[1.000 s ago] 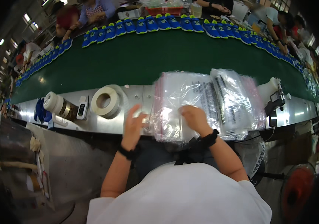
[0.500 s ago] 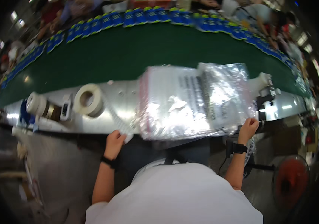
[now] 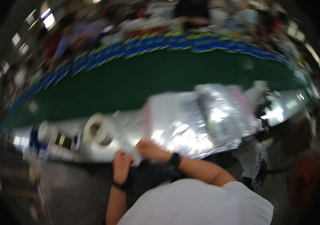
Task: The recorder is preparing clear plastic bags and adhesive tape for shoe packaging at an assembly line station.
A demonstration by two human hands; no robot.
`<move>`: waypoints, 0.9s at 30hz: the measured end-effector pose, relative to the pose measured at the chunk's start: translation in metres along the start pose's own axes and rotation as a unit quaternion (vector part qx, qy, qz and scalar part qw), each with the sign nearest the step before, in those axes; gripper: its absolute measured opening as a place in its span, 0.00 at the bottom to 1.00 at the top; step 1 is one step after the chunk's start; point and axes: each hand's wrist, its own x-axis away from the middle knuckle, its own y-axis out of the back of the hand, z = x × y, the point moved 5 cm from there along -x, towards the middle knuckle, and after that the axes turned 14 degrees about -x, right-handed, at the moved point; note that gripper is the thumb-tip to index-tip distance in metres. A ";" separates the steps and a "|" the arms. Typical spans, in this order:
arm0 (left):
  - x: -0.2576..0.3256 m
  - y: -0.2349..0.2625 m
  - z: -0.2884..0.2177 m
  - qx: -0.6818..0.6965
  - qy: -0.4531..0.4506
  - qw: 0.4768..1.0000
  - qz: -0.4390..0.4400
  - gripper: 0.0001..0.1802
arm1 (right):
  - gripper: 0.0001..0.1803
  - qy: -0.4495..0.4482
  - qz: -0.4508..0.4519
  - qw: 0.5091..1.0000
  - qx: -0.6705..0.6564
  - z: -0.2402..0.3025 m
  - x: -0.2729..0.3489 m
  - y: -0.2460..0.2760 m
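The picture is motion-blurred; fine detail cannot be resolved.

Left hand [image 3: 121, 165]: positioned at the near edge of the worktop [image 3: 70, 155], just left of the right hand. The fingers are curled around a small pale item [image 3: 134, 157] that sits between the two hands. A dark band is worn at the wrist.

Right hand [image 3: 150, 150]: positioned at the near edge of the worktop, touching the near left corner of the stack of clear plastic bags [image 3: 201, 120]. The fingers are bent and press against the same pale item. Whether they pinch that item or the bag edge cannot be determined. A dark band is worn at this wrist as well.

Stack of clear plastic bags: lies flat on the metal worktop, right of centre, with its near edge overhanging the near edge of the worktop.

Tape roll [image 3: 99, 129]: white, lies on the worktop just left of the bags and just beyond the left hand.

Green conveyor belt [image 3: 137, 80]: runs along the far edge of the worktop. A row of blue packs [image 3: 137, 50] lines its far side.
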 end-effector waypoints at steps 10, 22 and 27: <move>0.005 0.004 -0.037 -0.154 0.007 0.986 -0.065 0.17 | 0.11 0.005 -0.105 0.993 0.054 0.039 -0.026 -0.025; -0.003 0.019 -0.039 0.036 -0.060 0.973 -0.219 0.08 | 0.16 -0.069 -0.094 0.975 0.190 0.029 0.025 0.033; -0.002 -0.069 -0.057 -0.292 -0.364 0.884 0.041 0.18 | 0.23 -0.051 -0.254 0.850 0.459 0.036 0.036 0.073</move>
